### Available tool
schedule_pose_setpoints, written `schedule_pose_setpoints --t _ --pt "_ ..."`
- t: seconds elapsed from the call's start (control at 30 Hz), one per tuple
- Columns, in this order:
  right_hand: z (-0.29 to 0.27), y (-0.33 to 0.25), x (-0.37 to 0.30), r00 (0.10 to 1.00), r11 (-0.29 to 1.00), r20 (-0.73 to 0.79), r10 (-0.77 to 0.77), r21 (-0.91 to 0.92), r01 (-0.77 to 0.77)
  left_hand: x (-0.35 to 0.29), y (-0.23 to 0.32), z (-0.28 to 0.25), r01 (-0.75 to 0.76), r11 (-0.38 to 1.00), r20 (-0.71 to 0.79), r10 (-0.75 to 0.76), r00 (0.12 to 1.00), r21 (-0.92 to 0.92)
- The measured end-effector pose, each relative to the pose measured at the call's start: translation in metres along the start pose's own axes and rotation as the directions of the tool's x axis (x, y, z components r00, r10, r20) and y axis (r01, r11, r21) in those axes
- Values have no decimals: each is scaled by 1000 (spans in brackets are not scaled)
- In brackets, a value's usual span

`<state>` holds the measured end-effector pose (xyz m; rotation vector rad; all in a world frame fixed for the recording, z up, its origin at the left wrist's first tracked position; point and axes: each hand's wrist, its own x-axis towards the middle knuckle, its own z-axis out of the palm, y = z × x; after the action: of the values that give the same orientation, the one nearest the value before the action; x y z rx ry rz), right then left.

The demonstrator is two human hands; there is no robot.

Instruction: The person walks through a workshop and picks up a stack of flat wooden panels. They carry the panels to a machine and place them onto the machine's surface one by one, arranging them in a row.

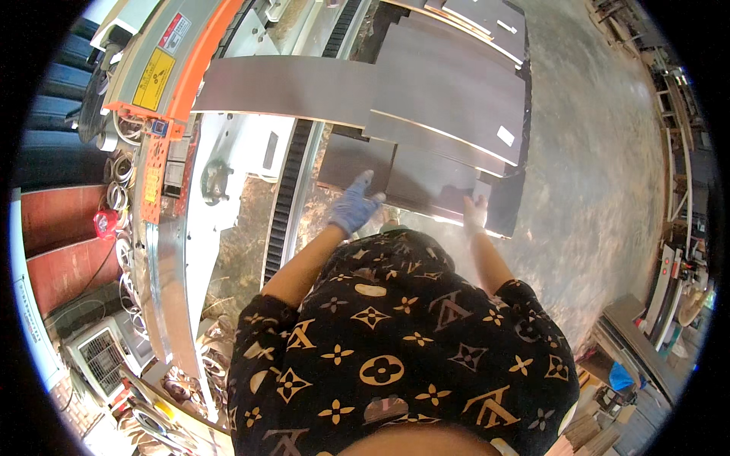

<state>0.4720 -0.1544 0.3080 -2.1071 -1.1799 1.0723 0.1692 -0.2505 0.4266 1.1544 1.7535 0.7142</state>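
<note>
My left hand (355,207), in a blue glove, has its fingers spread at the near edge of a dark grey-brown panel (346,161). Beside it, to the right, lies another flat grey-brown panel (426,178). My right hand (476,214), pale in the bright light, is closed on this panel's near edge by its right corner; the fingers' undersides are hidden. Beyond both hands a larger stack of panels (456,83) rises, with a small white label (506,136) on top. A long panel (285,85) reaches left from the stack to the machine.
On the left stands a machine with an orange and grey beam (171,68), a white table (236,163) and a black roller track (287,194). Concrete floor (585,152) stretches to the right. Boards and offcuts (639,342) lie at the lower right, coiled edging strips (120,171) at the left.
</note>
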Motion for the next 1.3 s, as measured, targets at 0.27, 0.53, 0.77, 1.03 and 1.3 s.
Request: schedule_pose_setpoints --t 0.27,0.53,0.77,1.03,1.3 --pt "-5 -2 -8 915 962 361 183 127 -242 66 -32 78 98 885 32 -126 992 456" --pt "-49 -38 -61 492 806 855 165 171 -567 29 -17 12 -59 859 -239 -76 968 -509" --pt "34 -178 -156 273 987 958 -86 120 -111 -75 20 -80 -432 369 -563 -435 702 -823" --pt "124 -229 -260 -2 956 993 -116 111 -271 -100 -19 -132 -519 304 -591 -559 582 -799" --pt "102 -193 -219 70 948 987 -145 159 -277 -83 -165 -232 -588 217 -613 -461 642 -779"
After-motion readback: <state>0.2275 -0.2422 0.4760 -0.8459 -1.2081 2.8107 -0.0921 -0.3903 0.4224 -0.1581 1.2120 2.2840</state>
